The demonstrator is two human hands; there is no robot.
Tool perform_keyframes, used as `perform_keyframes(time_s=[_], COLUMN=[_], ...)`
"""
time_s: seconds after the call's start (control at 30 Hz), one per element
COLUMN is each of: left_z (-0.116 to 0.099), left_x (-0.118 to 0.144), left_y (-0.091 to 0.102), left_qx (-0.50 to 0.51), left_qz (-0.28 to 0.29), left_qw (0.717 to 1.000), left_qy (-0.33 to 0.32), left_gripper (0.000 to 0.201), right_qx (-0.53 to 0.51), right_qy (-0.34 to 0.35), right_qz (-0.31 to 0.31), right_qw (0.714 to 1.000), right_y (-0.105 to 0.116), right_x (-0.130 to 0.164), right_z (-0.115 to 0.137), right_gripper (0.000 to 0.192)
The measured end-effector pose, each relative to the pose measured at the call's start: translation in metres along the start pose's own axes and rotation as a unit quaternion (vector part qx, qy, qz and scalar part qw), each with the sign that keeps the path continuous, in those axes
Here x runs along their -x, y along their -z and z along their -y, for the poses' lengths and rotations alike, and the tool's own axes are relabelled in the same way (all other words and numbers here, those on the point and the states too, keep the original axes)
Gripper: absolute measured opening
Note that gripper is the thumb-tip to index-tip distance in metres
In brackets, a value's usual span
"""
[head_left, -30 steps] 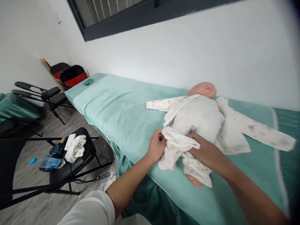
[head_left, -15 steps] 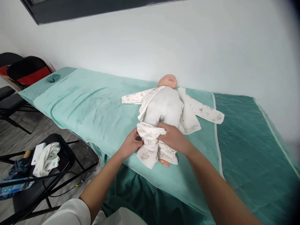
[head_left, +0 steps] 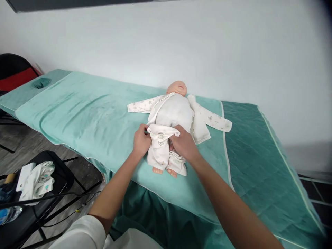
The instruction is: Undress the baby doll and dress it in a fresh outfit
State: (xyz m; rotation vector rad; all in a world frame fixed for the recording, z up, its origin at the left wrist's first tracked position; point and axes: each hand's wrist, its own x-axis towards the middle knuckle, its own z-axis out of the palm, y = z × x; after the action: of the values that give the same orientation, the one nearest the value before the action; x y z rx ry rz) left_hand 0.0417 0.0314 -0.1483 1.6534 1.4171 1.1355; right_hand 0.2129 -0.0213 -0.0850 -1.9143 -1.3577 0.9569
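Observation:
A baby doll (head_left: 174,112) lies on its back on the bed, head toward the wall. Its open white printed jacket (head_left: 201,128) is spread to both sides, sleeves stretched out. White printed baby pants (head_left: 158,152) cover its legs up to the thighs, and both feet stick out at the cuffs. My left hand (head_left: 142,140) pinches the waistband at the doll's hip on the left. On the other side, my right hand (head_left: 183,141) grips the waistband near the middle right, thumb on top; some of its fingers are hidden by cloth.
The long bed has a green cover (head_left: 85,107) and a face hole (head_left: 41,83) at its left end. A black chair (head_left: 58,176) at lower left holds folded cloth (head_left: 40,180), a white box (head_left: 25,176) and a plastic bottle (head_left: 10,215). A white wall stands behind.
Both hands have drawn the waistband up the doll's thighs toward its belly. The doll's second foot now shows below its cuff. The view has shifted slightly to the right.

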Motion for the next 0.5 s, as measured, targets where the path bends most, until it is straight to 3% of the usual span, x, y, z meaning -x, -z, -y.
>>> perform_keyframes(time_s=[0.1, 0.23, 0.37, 0.5], left_z=[0.004, 0.003, -0.014, -0.029], left_x=[0.0, 0.002, -0.01, -0.026], left_y=[0.001, 0.01, 0.016, 0.02], left_qx=[-0.007, 0.064, 0.119, 0.076], left_qz=[-0.032, -0.041, 0.055, 0.17], left_qw=[0.999, 0.994, 0.989, 0.982], left_qy=[-0.018, -0.079, -0.075, -0.042], left_gripper=[0.016, 0.017, 0.021, 0.025], right_qx=[-0.002, -0.085, -0.078, -0.022], right_qy=[0.036, 0.124, 0.145, 0.129], right_qz=[0.073, 0.184, 0.141, 0.12], right_qw=[0.997, 0.971, 0.976, 0.984], right_y=[0.01, 0.033, 0.05, 0.053], right_x=[0.002, 0.001, -0.007, -0.014], right_z=[-0.003, -0.016, -0.022, -0.017], right_gripper=[0.016, 0.037, 0.039, 0.039])
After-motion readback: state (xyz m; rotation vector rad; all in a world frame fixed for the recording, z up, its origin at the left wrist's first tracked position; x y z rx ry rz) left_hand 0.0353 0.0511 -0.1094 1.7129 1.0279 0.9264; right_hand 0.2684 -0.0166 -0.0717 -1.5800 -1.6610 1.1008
